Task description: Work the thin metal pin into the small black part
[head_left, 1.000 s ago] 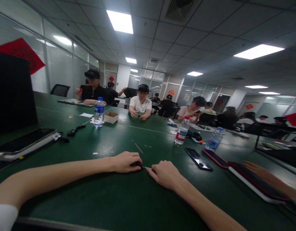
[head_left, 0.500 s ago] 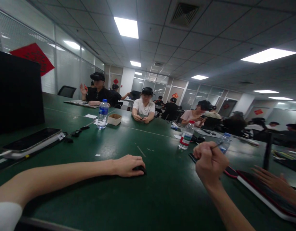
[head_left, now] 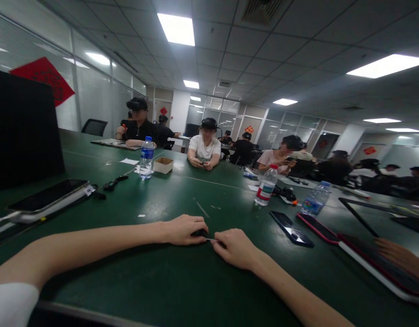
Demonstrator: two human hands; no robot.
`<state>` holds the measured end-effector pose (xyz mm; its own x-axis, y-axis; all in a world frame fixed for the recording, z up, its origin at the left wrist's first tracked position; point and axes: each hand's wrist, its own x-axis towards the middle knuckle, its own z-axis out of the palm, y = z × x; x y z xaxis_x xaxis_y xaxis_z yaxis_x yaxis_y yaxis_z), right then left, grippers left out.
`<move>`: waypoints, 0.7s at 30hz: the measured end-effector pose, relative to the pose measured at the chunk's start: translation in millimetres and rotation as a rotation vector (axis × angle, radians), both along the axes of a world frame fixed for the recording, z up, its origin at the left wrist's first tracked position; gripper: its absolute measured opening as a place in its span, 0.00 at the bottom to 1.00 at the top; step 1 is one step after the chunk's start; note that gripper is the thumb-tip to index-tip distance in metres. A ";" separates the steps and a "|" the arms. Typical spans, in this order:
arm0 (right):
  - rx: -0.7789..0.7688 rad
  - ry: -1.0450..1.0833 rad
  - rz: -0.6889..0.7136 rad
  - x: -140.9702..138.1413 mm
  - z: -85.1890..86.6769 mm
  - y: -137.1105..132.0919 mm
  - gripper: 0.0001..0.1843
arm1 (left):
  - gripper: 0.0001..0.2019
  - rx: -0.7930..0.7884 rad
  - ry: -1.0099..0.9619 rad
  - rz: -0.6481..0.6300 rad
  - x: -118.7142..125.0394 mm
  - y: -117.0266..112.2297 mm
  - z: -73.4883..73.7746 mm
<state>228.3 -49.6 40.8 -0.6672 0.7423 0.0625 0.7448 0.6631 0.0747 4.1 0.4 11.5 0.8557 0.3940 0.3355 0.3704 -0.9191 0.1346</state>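
My left hand (head_left: pixel 184 230) rests on the green table (head_left: pixel 155 281), its fingers closed over a small black computer mouse (head_left: pixel 199 232). Most of the mouse is hidden under the hand. My right hand (head_left: pixel 235 245) lies just to the right, closed around a thin screwdriver-like metal rod (head_left: pixel 210 239). The rod points left, and its end reaches the mouse beside my left fingertips; whether it touches cannot be made out. Any handle on the rod is hidden in my right fist.
Right of my hands lie a dark phone (head_left: pixel 291 228), a red-edged phone (head_left: pixel 317 228) and bottles (head_left: pixel 266 186). Another person's hand (head_left: pixel 400 254) is at far right. Ahead stand a bottle (head_left: pixel 147 159) and small box (head_left: pixel 163 166); left, a phone (head_left: pixel 49 195) and black screen (head_left: pixel 23 131).
My right hand has come down and left from its raised place near the bottles, bringing the rod to the mouse. My left hand has stayed almost still, holding the mouse.
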 end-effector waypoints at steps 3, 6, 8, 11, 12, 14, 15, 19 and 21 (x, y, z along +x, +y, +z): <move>-0.014 -0.007 -0.001 1.2 2.9 -2.2 0.18 | 0.12 -0.001 0.007 0.001 -0.3 -0.4 1.2; -0.016 -0.012 -0.003 1.7 3.2 -3.6 0.18 | 0.12 -0.013 0.007 -0.009 -0.1 -0.6 1.5; -0.023 -0.012 -0.005 1.4 3.6 -4.2 0.18 | 0.12 -0.014 0.003 -0.007 0.1 -0.6 1.2; -0.047 -0.008 -0.019 0.7 5.1 -5.3 0.19 | 0.12 -0.017 -0.005 -0.001 0.3 -0.8 0.8; -0.054 -0.008 -0.021 0.5 5.7 -5.6 0.19 | 0.12 -0.018 -0.006 0.001 0.3 -0.9 0.8; -0.059 -0.010 -0.018 0.5 6.2 -6.0 0.19 | 0.12 -0.021 -0.002 0.002 0.2 -1.0 1.0; -0.056 -0.012 -0.013 0.6 6.2 -6.0 0.19 | 0.12 -0.021 0.001 0.004 0.2 -1.0 1.1; -0.022 -0.030 -0.001 1.2 5.0 -5.2 0.17 | 0.12 -0.022 0.008 0.012 0.6 -0.3 0.5; -0.007 -0.047 -0.002 1.3 4.5 -4.8 0.16 | 0.12 -0.019 0.009 0.019 1.0 0.2 -0.1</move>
